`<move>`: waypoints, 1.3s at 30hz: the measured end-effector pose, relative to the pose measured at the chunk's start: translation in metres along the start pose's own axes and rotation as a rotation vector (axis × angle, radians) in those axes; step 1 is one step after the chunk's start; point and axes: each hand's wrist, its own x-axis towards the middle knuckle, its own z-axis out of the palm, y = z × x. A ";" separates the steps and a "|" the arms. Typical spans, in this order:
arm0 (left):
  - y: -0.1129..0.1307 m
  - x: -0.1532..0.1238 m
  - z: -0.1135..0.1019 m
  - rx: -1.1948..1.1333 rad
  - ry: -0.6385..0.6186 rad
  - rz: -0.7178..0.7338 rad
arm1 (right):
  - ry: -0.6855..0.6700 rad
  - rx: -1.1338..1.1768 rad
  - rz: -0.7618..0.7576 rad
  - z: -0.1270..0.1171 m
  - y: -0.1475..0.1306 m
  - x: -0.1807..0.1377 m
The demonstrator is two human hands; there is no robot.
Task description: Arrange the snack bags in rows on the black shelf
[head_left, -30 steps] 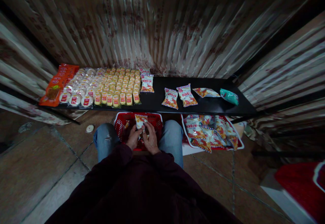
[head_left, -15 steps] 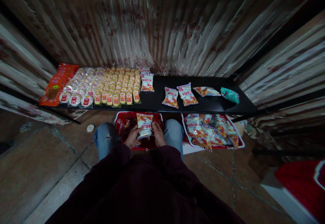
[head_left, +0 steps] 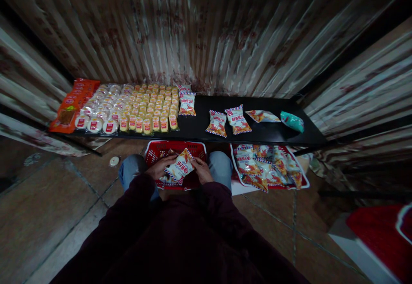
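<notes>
Both of my hands hold one snack packet (head_left: 180, 168), white and orange with a striped edge, tilted over a red basket (head_left: 193, 148) between my knees. My left hand (head_left: 160, 166) grips its left end and my right hand (head_left: 201, 169) its right end. The basket stands on the floor just under the front edge of a low black shelf (head_left: 264, 132). More packets lie in the basket, mostly hidden by my hands.
The shelf carries rows of small yellow cakes (head_left: 152, 108), round white cakes (head_left: 96, 114), an orange pack (head_left: 72, 103), several loose snack packets (head_left: 227, 123) and a teal packet (head_left: 291, 121). A red-rimmed tray of packets (head_left: 268, 166) sits right of my knee. Corrugated metal walls enclose the spot.
The packet stood upright between my hands; now it is turned slantwise and lower over the basket. My left hand has shifted left along it.
</notes>
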 end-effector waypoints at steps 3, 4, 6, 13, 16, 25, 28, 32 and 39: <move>0.012 -0.002 -0.001 -0.073 0.023 -0.018 | 0.024 0.035 0.031 -0.001 0.002 -0.001; 0.014 -0.002 -0.001 -0.102 0.030 -0.010 | 0.035 0.051 0.032 0.000 0.004 -0.001; 0.015 -0.003 -0.001 -0.168 0.051 0.006 | 0.052 0.077 0.028 0.001 0.009 -0.003; -0.001 0.001 0.006 -0.246 0.081 0.114 | 0.095 0.232 0.070 0.008 0.034 -0.008; -0.010 0.003 0.009 -0.245 0.136 0.174 | 0.101 0.240 0.100 0.010 0.040 -0.012; -0.008 0.009 0.011 -0.102 0.194 0.230 | 0.008 0.133 0.177 0.011 0.048 -0.024; -0.002 0.009 0.010 -0.031 0.234 0.231 | 0.064 0.137 0.066 0.010 0.041 -0.023; -0.002 0.010 0.008 0.024 0.284 0.206 | 0.096 0.091 -0.008 0.007 0.032 -0.019; -0.008 0.011 0.007 -0.011 0.347 0.184 | 0.041 0.099 0.116 0.006 0.035 -0.015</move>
